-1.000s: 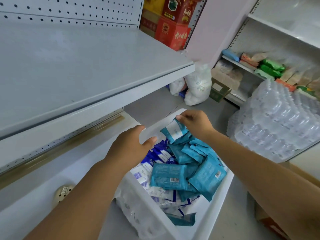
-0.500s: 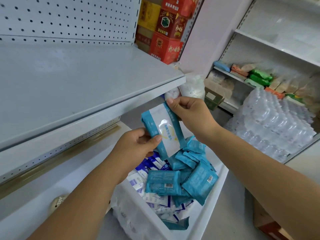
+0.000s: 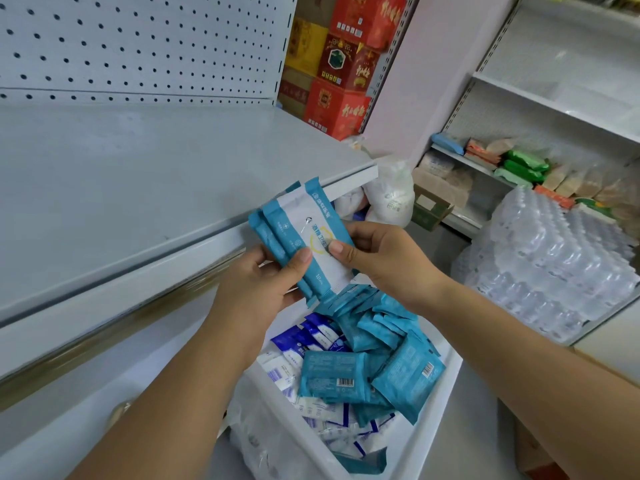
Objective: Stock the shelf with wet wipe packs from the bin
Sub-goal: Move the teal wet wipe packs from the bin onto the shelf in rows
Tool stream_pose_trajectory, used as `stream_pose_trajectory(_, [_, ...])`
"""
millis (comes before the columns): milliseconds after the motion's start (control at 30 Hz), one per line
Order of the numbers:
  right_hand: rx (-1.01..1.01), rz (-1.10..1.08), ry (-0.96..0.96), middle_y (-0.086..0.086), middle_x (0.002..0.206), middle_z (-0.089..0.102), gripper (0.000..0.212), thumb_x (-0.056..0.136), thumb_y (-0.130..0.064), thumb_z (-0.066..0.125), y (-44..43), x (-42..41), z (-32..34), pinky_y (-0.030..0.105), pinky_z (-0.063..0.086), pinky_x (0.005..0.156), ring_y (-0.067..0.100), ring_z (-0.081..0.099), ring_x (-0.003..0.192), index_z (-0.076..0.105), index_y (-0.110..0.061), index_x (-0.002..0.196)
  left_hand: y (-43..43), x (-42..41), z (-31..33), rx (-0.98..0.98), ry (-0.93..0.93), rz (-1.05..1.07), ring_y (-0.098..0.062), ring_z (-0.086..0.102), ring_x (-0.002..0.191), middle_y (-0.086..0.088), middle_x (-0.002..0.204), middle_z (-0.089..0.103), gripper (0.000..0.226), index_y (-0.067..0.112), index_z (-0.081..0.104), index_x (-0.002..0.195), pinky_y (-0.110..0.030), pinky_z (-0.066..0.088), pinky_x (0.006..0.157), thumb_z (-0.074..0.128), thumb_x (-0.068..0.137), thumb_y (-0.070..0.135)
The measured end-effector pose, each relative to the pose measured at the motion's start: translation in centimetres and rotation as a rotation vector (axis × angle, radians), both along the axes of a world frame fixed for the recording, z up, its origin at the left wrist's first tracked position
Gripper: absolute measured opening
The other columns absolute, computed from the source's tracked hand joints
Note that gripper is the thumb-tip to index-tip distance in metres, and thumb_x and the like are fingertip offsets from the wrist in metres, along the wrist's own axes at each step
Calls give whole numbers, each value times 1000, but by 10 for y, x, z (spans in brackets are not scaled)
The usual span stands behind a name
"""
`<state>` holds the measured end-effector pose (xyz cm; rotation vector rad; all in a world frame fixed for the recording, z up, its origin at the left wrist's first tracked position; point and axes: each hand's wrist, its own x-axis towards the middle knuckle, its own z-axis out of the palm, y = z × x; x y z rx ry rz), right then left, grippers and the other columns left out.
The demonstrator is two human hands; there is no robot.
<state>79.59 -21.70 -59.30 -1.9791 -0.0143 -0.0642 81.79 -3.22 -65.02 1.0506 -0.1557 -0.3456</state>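
Observation:
Both my hands hold a small stack of teal-and-white wet wipe packs (image 3: 304, 233) upright, just in front of the grey shelf (image 3: 145, 174) edge. My left hand (image 3: 263, 289) grips the stack from the left with the thumb on its front. My right hand (image 3: 377, 258) pinches its right side, thumb on the white panel. Below them the white bin (image 3: 440, 407) holds several teal packs (image 3: 332, 379) and blue-and-white packs (image 3: 311, 337).
A perforated back panel (image 3: 138, 46) rises behind the shelf. Red and yellow cartons (image 3: 336, 64) stand at its right end. Wrapped water bottles (image 3: 547, 265) sit on the right, with white sacks (image 3: 391, 195) and a side shelf of snack bags (image 3: 519, 164) beyond.
My right hand lifted a teal pack out of the bin. Both hands rose with it, and they now hold a small stack higher up by the shelf edge.

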Motion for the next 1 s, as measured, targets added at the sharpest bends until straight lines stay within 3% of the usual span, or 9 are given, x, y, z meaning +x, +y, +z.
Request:
stream_pose_trajectory(100, [70, -51, -51, 7, 103, 77, 23, 96, -16, 64, 2, 3, 2, 31, 60, 83, 22, 74, 97, 67, -5, 115, 3, 2, 2, -29, -23, 40, -21, 73, 102, -2, 112, 75, 37, 16, 65, 121, -39, 59, 84, 72, 86, 21])
stream_pose_trajectory(367, [236, -228, -102, 10, 108, 76, 24, 99, -15, 59, -7, 13, 13, 33, 62, 80, 23, 73, 96, 64, -4, 120, 9, 6, 0, -55, -6, 102, -22, 72, 104, -3, 112, 75, 28, 21, 65, 123, -40, 57, 87, 64, 95, 17])
stream_pose_trajectory(600, [207, -183, -119, 9, 109, 76, 24, 97, -17, 62, 1, 7, 18, 36, 60, 87, 24, 73, 99, 66, -5, 118, 10, 1, 6, -54, -37, 99, -20, 71, 107, 1, 116, 74, 28, 23, 63, 126, -45, 55, 94, 57, 100, 17])
stream_pose_trajectory(700, [107, -148, -126, 9, 109, 76, 24, 95, -21, 66, 13, 7, 25, 45, 56, 96, 28, 72, 104, 70, -8, 115, 13, -4, 16, -84, -32, 106, -21, 72, 105, 0, 115, 74, 25, 21, 64, 124, -43, 55, 94, 54, 102, 21])
stream_pose_trajectory(800, [13, -72, -112, 7, 106, 76, 22, 91, -28, 70, 36, 9, 36, 51, 55, 95, 33, 70, 104, 73, -16, 110, 24, -8, 31, -112, -30, 107, -22, 73, 103, -4, 115, 74, 28, 20, 62, 126, -42, 55, 91, 55, 100, 29])
stream_pose_trajectory(867, [0, -4, -115, 2, 100, 77, 23, 91, -27, 70, 56, 11, 44, 40, 60, 83, 23, 73, 92, 73, -15, 111, 36, -11, 41, -101, -40, 138, -23, 73, 103, -5, 117, 73, 36, 21, 60, 129, -43, 57, 90, 58, 97, 36])
stream_pose_trajectory(933, [8, 51, -147, 1, 93, 77, 22, 92, -24, 70, 78, 15, 51, 24, 54, 69, 10, 68, 77, 74, -13, 110, 51, -13, 50, -100, -55, 211, -24, 73, 102, -4, 117, 73, 39, 21, 59, 131, -44, 59, 86, 62, 95, 36])
stream_pose_trajectory(1000, [29, 97, -181, 5, 93, 76, 21, 92, -22, 71, 100, 19, 56, 21, 51, 65, 8, 65, 74, 74, -11, 109, 68, -14, 59, -84, -77, 326, -24, 74, 99, -4, 113, 75, 36, 22, 60, 129, -44, 61, 81, 64, 95, 32])
